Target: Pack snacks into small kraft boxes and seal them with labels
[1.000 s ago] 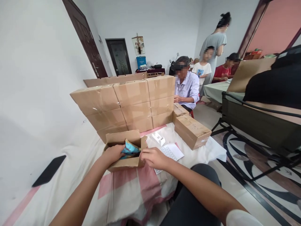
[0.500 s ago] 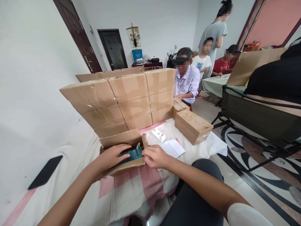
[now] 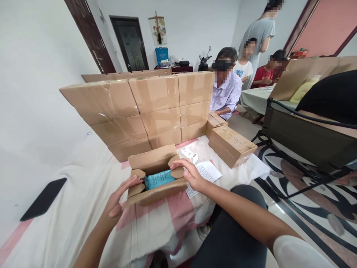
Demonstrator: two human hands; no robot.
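An opened cardboard box (image 3: 156, 195) sits on the cloth-covered surface in front of me, its long flaps raised. Inside lies a blue printed package (image 3: 159, 179); its kind is unclear. My left hand (image 3: 119, 197) is at the box's left end, fingers stretched against the short flap there. At the right end, my right hand (image 3: 189, 174) touches the other short flap, fingers extended and thumb apart. Both short flaps are folded inward over the package's ends. Just beyond my right hand lie a sheet of oval labels (image 3: 209, 172) and a small white device (image 3: 189, 154).
Stacked taped cartons (image 3: 158, 108) form a wall behind the open box. Two more closed boxes, one a long carton (image 3: 232, 145), stand to the right. A black phone-like slab (image 3: 44, 199) lies at left. Across from me sits a person in a light shirt (image 3: 227, 89).
My left hand has come out of the box and moved to its left end. My right hand has loosened from the right flap. Both short flaps now lean inward, and the blue package lies flatter.
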